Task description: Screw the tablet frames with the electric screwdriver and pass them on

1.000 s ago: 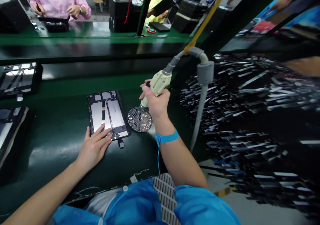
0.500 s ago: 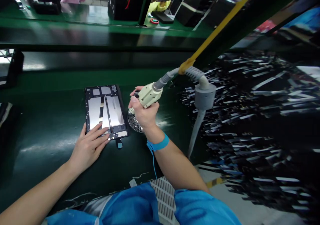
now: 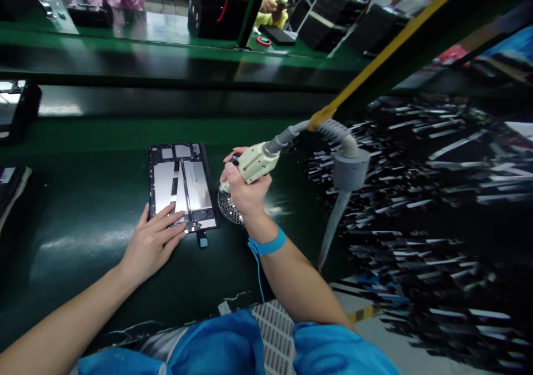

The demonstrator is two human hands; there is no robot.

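Note:
An opened tablet point(image 3: 199, 181) lies on the green bench, its pale inner panel, black frame and dark ribbon cables showing. My left hand point(image 3: 156, 239) rests flat with fingers spread over its lower left corner. A short flex tab point(image 3: 203, 239) sticks out from the tablet's bottom edge. To the right, my right hand point(image 3: 247, 191) is wrapped around a cream-coloured corded hand tool point(image 3: 257, 163); its exact kind is unclear and my fingers hide its front. Under this hand sits a round, shiny disc with holes point(image 3: 229, 205), partly covered.
A grey hose point(image 3: 333, 225) with a thick connector point(image 3: 351, 169) hangs from a yellow strap point(image 3: 387, 53) at the right. Dark stacked pieces point(image 3: 437, 197) fill the right side. Black items point(image 3: 12, 191) lie at far left. Beyond the ledge point(image 3: 158, 58), co-workers' hands handle dark devices.
The whole scene has shifted slightly right in view. My hands keep their places on the tablet and the corded hand tool. Across the ledge, co-workers' hands have moved.

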